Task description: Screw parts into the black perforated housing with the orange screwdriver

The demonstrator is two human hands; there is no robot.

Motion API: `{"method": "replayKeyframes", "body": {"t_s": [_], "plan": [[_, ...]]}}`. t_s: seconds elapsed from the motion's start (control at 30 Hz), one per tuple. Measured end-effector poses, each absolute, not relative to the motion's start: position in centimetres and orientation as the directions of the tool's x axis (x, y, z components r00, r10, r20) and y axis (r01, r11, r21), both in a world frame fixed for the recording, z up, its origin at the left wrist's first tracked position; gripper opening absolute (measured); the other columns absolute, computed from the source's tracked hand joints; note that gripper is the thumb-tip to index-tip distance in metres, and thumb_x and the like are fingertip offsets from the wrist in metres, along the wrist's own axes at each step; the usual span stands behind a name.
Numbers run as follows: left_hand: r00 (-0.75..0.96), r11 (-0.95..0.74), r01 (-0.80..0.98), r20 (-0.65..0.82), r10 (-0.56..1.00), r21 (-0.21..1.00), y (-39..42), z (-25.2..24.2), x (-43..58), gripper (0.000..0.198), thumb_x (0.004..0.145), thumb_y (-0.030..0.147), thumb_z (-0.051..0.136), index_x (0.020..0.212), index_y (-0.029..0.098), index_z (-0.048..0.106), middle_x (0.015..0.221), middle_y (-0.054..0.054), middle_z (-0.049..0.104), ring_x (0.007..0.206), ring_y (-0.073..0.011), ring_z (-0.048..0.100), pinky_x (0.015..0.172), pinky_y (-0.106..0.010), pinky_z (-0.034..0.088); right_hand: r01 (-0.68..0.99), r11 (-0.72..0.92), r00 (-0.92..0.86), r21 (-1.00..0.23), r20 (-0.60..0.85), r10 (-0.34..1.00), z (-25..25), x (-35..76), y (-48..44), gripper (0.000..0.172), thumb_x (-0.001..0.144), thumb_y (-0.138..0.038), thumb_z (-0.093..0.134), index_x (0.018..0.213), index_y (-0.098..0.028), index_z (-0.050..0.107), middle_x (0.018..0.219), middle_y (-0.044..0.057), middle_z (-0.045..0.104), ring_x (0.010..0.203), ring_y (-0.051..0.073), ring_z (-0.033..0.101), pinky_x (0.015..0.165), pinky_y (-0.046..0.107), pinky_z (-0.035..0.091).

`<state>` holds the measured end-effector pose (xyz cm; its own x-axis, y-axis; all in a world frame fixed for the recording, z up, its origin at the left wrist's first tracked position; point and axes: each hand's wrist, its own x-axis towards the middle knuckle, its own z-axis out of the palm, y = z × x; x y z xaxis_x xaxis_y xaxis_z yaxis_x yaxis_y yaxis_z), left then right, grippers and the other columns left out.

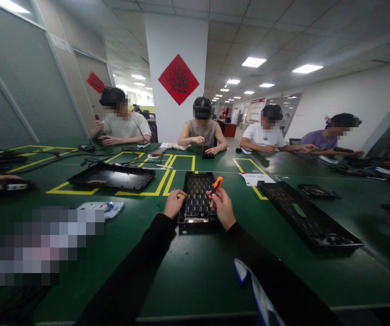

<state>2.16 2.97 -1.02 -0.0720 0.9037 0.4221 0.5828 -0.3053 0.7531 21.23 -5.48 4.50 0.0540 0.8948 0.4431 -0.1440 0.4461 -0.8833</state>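
Observation:
A black rectangular plastic housing (199,194) with a grid of small raised parts inside lies on the table in front of me. A shiny strip (198,221) runs along its near end. My left hand (173,204) is closed at the housing's left edge, its fingertips pressed together; a small yellowish bit shows there, too small to name. My right hand (225,209) is wrapped round an orange and black screwdriver (217,184), over the right side of the housing. The handle points up and away; the screwdriver's tip is hidden by my fingers.
A black tray-like cover (113,175) lies at left, a long black casing (306,217) at right, with a smaller black part (318,191) beyond it. A paper sheet (258,179), a clear-cased phone (105,209) and cables (62,156) are about. Several people work around the green table (195,276).

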Motion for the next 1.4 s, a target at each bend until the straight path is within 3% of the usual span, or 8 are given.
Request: {"method": "replayKeyframes", "body": {"t_s": [0.37,0.53,0.7,1.1,1.27,1.4], "plan": [[-0.085,-0.308,0.559,0.422,0.903,0.77,2.67,-0.75,2.26,0.015,0.07,0.021,0.047,0.072,0.016,0.062,0.083,-0.003,0.054,0.073,-0.0112,0.051,0.076,-0.026,0.041,-0.058,0.403,0.125,-0.913,0.394,0.911,3.97,21.31,-5.09,0.047,0.069,-0.033,0.06,0.113,-0.02,0.049,0.068,-0.001,0.054,0.043,0.005,0.041,0.037,0.017,0.034],[-0.08,-0.317,0.547,0.426,0.901,0.775,2.63,-0.76,2.24,0.015,0.07,0.021,0.048,0.073,0.015,0.062,0.083,-0.003,0.053,0.071,-0.0105,0.05,0.075,-0.025,0.042,-0.112,0.444,0.122,-0.889,0.431,0.894,4.23,21.52,-5.03,0.048,0.068,-0.029,0.061,0.113,-0.019,0.048,0.088,0.004,0.061,0.051,0.007,0.047,0.042,0.018,0.038],[-0.085,-0.321,0.552,0.435,0.896,0.77,2.79,-0.83,2.23,0.016,0.069,0.021,0.048,0.072,0.016,0.062,0.084,-0.004,0.054,0.073,-0.0111,0.05,0.076,-0.025,0.041,-0.148,0.436,0.055,-0.888,0.433,0.9,4.36,21.47,-5.17,0.034,0.074,-0.028,0.051,0.106,-0.019,0.051,0.094,0.005,0.061,0.046,0.005,0.044,0.042,0.02,0.038],[-0.072,-0.313,0.578,0.429,0.9,0.754,2.73,-0.73,2.16,0.016,0.07,0.022,0.047,0.072,0.016,0.061,0.082,-0.004,0.054,0.075,-0.0123,0.051,0.075,-0.026,0.041,-0.064,0.404,0.134,-0.912,0.393,0.91,4.03,21.42,-5.0,0.032,0.07,-0.033,0.06,0.097,-0.018,0.055,0.056,-0.005,0.046,0.042,0.005,0.039,0.038,0.017,0.033],[-0.068,-0.312,0.562,0.419,0.905,0.766,2.58,-0.65,2.2,0.016,0.07,0.021,0.046,0.073,0.016,0.061,0.083,-0.003,0.053,0.069,-0.0105,0.05,0.073,-0.025,0.041,-0.137,0.426,0.164,-0.894,0.404,0.9,4.11,21.43,-4.93,0.042,0.066,-0.03,0.064,0.103,-0.02,0.049,0.081,0.002,0.059,0.049,0.006,0.046,0.039,0.017,0.036],[-0.075,-0.312,0.561,0.423,0.903,0.766,2.48,-0.55,2.23,0.016,0.069,0.02,0.046,0.072,0.016,0.061,0.081,-0.003,0.052,0.069,-0.0105,0.049,0.074,-0.025,0.041,-0.176,0.433,0.103,-0.884,0.421,0.901,4.21,21.38,-5.12,0.035,0.073,-0.03,0.054,0.106,-0.02,0.048,0.093,0.004,0.061,0.044,0.004,0.043,0.04,0.019,0.038]]}}
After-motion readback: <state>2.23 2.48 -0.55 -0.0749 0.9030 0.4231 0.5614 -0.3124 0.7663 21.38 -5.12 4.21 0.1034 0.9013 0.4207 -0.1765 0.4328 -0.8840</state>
